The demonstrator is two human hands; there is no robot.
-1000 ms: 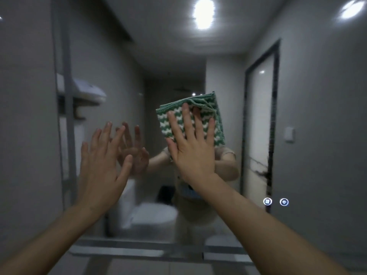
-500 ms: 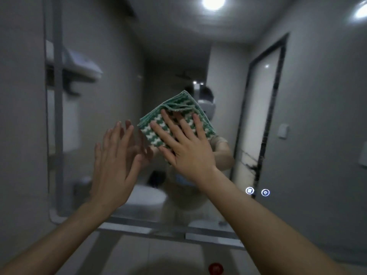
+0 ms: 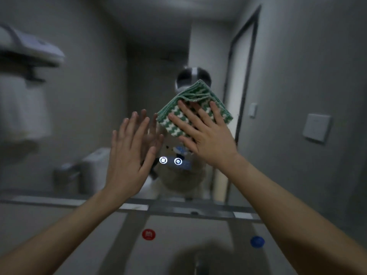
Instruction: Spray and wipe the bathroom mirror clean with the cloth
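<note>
We raise both bare forearms from the lower corners toward the mirror. Our right hand lies flat, fingers straight and spread, pressing the folded cloth against the glass. Our left hand stands upright beside it, palm forward, fingers straight and slightly apart, holding nothing, fingertips at the glass.

We are seeing two small glowing round icons on the mirror, their symbols too small to read. We are also making out a white mark on the red round sticker, blurred beyond reading.
</note>
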